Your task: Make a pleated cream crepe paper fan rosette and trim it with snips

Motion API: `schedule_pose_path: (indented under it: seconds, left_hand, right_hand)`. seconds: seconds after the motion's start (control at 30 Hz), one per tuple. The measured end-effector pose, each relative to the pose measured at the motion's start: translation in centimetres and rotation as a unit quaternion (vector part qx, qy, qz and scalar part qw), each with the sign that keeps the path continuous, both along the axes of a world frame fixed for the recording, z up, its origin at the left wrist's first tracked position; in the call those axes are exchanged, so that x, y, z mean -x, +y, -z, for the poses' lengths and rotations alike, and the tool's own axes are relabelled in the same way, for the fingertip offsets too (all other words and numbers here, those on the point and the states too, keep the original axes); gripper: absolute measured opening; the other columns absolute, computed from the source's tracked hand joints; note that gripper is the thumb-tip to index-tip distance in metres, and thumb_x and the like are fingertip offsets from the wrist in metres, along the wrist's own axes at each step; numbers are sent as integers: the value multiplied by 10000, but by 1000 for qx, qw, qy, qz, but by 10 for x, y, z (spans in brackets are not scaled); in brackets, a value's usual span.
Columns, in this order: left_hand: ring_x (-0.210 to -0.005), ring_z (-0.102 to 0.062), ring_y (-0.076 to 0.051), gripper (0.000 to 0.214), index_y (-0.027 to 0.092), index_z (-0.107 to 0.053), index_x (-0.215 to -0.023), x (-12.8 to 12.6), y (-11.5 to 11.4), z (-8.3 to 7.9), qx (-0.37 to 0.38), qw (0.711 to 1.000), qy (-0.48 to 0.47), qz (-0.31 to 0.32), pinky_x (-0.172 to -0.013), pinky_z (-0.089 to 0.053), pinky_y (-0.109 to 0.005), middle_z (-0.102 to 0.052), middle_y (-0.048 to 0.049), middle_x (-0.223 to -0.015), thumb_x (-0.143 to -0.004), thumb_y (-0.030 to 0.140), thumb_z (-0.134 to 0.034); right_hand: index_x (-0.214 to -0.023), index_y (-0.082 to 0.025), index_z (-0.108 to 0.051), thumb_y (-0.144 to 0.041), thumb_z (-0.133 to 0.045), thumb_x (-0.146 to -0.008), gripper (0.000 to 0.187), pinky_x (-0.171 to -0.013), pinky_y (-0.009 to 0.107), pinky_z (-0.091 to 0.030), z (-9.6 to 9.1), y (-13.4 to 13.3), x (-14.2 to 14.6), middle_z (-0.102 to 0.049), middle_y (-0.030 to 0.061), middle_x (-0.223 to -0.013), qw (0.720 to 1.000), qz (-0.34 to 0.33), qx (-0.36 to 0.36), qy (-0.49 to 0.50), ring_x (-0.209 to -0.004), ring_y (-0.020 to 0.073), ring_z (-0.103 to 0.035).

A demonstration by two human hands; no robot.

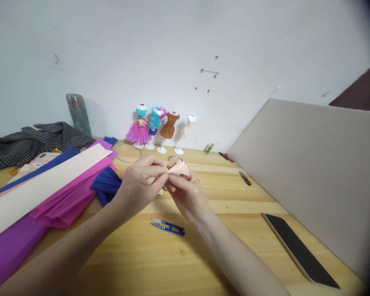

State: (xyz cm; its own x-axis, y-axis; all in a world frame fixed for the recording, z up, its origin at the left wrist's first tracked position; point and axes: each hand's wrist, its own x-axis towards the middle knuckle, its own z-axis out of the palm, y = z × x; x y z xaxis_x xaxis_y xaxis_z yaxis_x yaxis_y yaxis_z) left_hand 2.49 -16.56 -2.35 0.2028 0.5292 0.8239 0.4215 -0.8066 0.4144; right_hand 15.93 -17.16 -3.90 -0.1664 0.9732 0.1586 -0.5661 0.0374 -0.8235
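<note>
Between my two hands is a small piece of pale peach crepe paper, gathered into folds that fan out on the right. My left hand pinches its narrow end with thumb and fingers. My right hand grips the folds from below, thumb on top. More pale paper shows under my left fingers, partly hidden. On the table below lie blue thread snips, blades pointing left. Behind my hands is a small patterned ring, partly covered.
Several mini dress forms stand by the wall, some dressed in coloured paper. Crepe paper sheets, striped cloth and a flask are left. At right lie a phone, black snips and a pale board.
</note>
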Motion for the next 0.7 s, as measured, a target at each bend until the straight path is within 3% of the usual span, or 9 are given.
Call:
schedule_pose_path:
  seconds: [0.33,0.5,0.7]
  left_hand:
    - [-687,-579,-109,257,174,-659,-569,5,-2,-4,-2,999,35,10,-615,-428,-218,-657,-24,-753,-789,71,-574]
    - [-683,-580,-106,264,176,-650,-559,5,-1,-4,20,999,38,20,-622,-431,-219,-643,-12,-742,-782,58,-576]
    - [-648,-559,-104,245,178,-656,-576,4,-2,-5,-4,999,44,6,-591,-420,-218,-624,-3,-699,-775,59,-579]
  right_hand:
    - [-829,-181,-636,-185,-746,-639,219,-526,235,-324,1,2,-2,-530,-57,-567,999,-12,-40,-15,-475,64,-422]
    - [-789,-183,-632,-212,-756,-618,213,-522,257,-319,1,3,-2,-532,-53,-555,998,7,-43,-36,-469,81,-411]
    - [-696,-189,-603,-208,-761,-604,183,-520,262,-321,3,5,-3,-531,-53,-517,996,27,-62,-50,-465,91,-415]
